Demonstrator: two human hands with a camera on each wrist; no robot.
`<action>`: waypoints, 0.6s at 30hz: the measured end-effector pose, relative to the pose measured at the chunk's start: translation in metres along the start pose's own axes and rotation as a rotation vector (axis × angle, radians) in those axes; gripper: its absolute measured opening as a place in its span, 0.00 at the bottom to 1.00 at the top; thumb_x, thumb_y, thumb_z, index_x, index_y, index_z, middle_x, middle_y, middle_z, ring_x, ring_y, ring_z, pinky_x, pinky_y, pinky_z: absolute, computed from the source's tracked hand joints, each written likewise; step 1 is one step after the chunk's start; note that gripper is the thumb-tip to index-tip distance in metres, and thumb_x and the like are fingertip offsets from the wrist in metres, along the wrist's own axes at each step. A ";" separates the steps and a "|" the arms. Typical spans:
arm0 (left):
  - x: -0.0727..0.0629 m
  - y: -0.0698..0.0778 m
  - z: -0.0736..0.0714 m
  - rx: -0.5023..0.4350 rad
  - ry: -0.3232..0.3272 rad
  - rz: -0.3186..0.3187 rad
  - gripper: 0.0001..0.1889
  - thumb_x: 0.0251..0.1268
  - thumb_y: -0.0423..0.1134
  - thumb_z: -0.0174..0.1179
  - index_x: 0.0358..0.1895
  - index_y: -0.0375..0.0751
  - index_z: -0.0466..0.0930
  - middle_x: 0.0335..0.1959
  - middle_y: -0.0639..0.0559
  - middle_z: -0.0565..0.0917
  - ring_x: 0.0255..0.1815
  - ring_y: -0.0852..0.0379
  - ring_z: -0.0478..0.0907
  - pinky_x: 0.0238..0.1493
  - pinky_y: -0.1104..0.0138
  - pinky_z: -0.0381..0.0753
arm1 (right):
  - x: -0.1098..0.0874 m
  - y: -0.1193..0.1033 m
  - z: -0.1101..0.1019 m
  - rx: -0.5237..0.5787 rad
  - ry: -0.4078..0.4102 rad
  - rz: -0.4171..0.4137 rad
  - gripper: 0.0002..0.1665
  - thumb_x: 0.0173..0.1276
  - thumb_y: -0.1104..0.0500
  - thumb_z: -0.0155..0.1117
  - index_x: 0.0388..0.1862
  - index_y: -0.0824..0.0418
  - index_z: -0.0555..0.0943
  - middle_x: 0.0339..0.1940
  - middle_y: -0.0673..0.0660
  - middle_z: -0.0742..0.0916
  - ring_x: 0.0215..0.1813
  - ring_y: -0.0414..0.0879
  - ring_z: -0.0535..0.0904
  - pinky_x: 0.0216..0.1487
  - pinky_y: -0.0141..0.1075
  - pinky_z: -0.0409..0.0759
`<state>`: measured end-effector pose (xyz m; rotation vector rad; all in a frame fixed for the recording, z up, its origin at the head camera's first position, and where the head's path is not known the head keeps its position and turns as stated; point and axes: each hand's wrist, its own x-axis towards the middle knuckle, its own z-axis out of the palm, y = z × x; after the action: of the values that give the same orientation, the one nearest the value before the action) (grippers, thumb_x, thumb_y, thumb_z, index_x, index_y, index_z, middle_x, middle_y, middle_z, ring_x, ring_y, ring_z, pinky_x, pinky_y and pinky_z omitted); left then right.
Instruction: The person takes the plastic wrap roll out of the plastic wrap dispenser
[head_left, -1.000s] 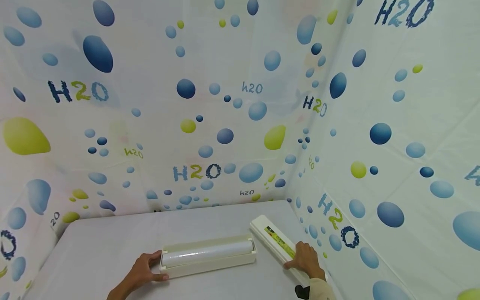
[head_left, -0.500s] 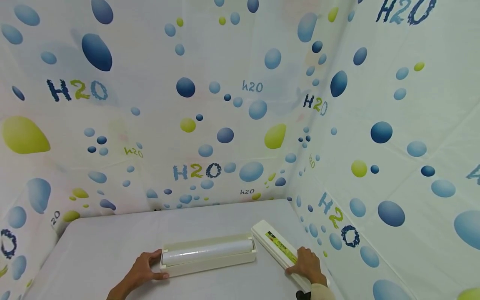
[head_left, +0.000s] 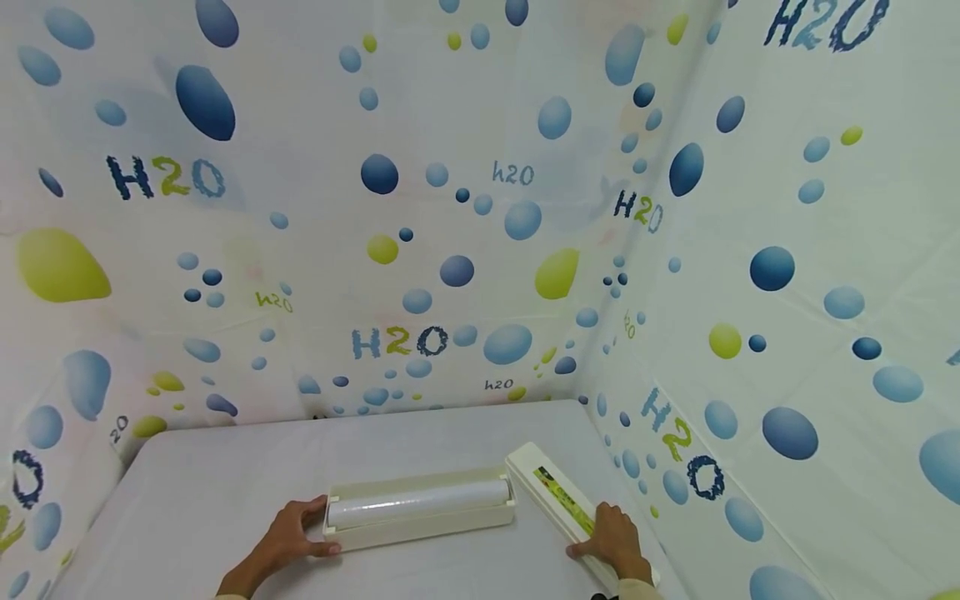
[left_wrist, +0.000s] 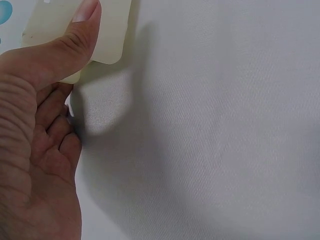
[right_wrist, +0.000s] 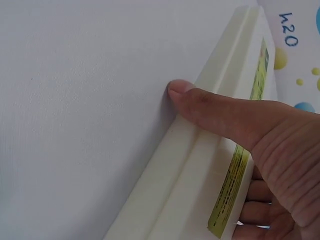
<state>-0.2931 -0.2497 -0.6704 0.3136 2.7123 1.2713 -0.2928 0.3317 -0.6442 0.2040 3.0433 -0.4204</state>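
Observation:
A long cream plastic box point(head_left: 427, 533) lies on the table with a shiny roll of cling film point(head_left: 420, 503) inside it. My left hand point(head_left: 288, 533) grips the box's left end, thumb on the near side and fingers behind; the left wrist view shows the thumb over the box's cream corner point(left_wrist: 110, 45). Right of the box, the long cream lid point(head_left: 536, 475) with a yellow-green label point(head_left: 562, 500) lies at a slant. My right hand point(head_left: 611, 542) holds the lid across its width near the close end, thumb along its left side, as the right wrist view shows.
A white cloth-covered table point(head_left: 247, 467) carries everything. Behind it and on the right stand white sheets point(head_left: 315, 275) printed with blue and green drops and H2O lettering. The right sheet point(head_left: 825, 533) comes down close beside the lid.
The lid's far end has come slightly nearer, with the right hand still on it. The left hand and the box stay in place while the head view shifts slightly.

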 end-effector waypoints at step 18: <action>-0.002 0.007 -0.001 0.004 0.010 0.003 0.53 0.50 0.49 0.87 0.72 0.15 0.72 0.74 0.20 0.74 0.75 0.21 0.75 0.75 0.34 0.76 | 0.010 0.011 -0.021 0.123 -0.062 -0.128 0.55 0.47 0.29 0.90 0.46 0.76 0.79 0.34 0.64 0.83 0.35 0.55 0.81 0.37 0.51 0.85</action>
<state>-0.2902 -0.2466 -0.6645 0.3122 2.7240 1.2715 -0.3019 0.3494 -0.6279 0.0011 2.9820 -0.6107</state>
